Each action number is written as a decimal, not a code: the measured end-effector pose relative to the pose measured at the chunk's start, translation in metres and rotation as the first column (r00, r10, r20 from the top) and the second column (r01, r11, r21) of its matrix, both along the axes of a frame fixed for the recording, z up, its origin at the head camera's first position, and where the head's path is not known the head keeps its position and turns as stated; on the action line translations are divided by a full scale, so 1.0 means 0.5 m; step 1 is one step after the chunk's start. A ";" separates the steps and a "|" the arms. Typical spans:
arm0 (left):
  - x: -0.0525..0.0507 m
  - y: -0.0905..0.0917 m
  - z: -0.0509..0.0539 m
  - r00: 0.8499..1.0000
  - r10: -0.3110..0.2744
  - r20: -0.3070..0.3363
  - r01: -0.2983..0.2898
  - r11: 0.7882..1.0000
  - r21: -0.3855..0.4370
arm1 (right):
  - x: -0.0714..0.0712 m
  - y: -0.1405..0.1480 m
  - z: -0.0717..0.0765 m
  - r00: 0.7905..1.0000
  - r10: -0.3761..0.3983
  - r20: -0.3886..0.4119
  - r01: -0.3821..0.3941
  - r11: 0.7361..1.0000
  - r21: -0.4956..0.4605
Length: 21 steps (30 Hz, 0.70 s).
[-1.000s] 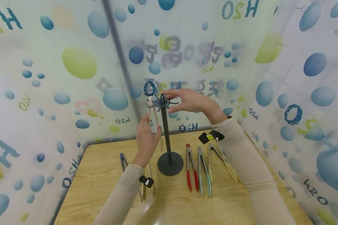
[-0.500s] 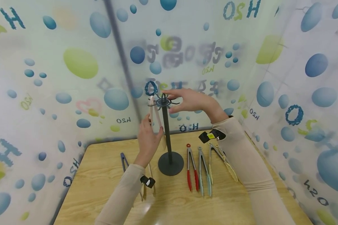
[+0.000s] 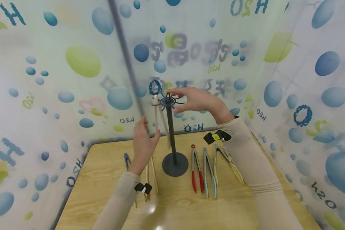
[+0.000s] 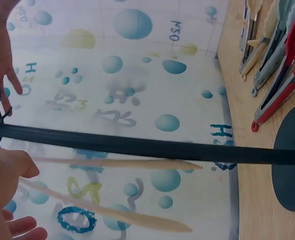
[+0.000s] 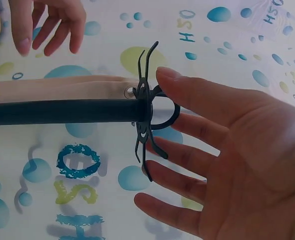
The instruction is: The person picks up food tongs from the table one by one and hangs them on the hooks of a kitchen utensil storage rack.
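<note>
Pale wooden-looking tongs (image 3: 164,123) hang from a hook of the black stand (image 3: 172,137), beside its pole. In the left wrist view, the tongs' two arms (image 4: 137,217) spread below the pole. My left hand (image 3: 143,143) is just left of the tongs, its fingers loose and apart from them. My right hand (image 3: 199,100) spans the stand's top, fingers spread. In the right wrist view, its thumb (image 5: 187,90) lies by the top ring (image 5: 172,115) and the other fingers reach behind the hooks.
Red-tipped tongs (image 3: 197,169), light-blue-tipped tongs (image 3: 210,174) and cream-tipped tongs (image 3: 230,161) lie right of the stand's base (image 3: 175,164). Left of it are blue tongs (image 3: 127,159) and light wooden tongs (image 3: 154,175), partly behind the left arm. A patterned curtain (image 3: 83,60) surrounds the table (image 3: 103,166).
My left hand has let go of the hanging tongs and moved left, away from them. The right hand has stayed at the top of the stand.
</note>
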<state>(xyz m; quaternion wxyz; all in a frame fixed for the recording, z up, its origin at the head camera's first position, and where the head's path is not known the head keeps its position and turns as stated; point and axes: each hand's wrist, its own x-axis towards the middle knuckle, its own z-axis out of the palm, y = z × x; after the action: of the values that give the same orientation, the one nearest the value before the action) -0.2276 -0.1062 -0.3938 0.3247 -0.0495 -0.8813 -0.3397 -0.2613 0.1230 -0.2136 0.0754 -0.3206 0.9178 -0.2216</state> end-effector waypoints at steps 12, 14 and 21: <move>0.028 -0.117 -0.029 0.970 0.060 0.237 -0.064 0.998 0.010 | -0.001 -0.001 -0.005 1.000 -0.003 0.017 0.004 0.997 -0.071; 0.032 -0.136 -0.044 0.955 0.081 0.285 -0.081 0.997 -0.013 | -0.001 -0.003 -0.006 1.000 -0.004 0.016 0.005 0.997 -0.072; 0.043 -0.180 -0.094 0.891 0.133 0.434 -0.110 0.991 -0.077 | 0.001 -0.007 -0.008 1.000 -0.011 0.002 0.011 0.997 -0.080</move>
<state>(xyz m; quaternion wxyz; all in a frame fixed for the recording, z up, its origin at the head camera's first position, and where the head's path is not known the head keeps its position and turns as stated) -0.2063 -0.1964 -0.4408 0.1376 0.0750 -0.9413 -0.2991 -0.2609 0.1195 -0.2176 0.0621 -0.3180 0.9100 -0.2589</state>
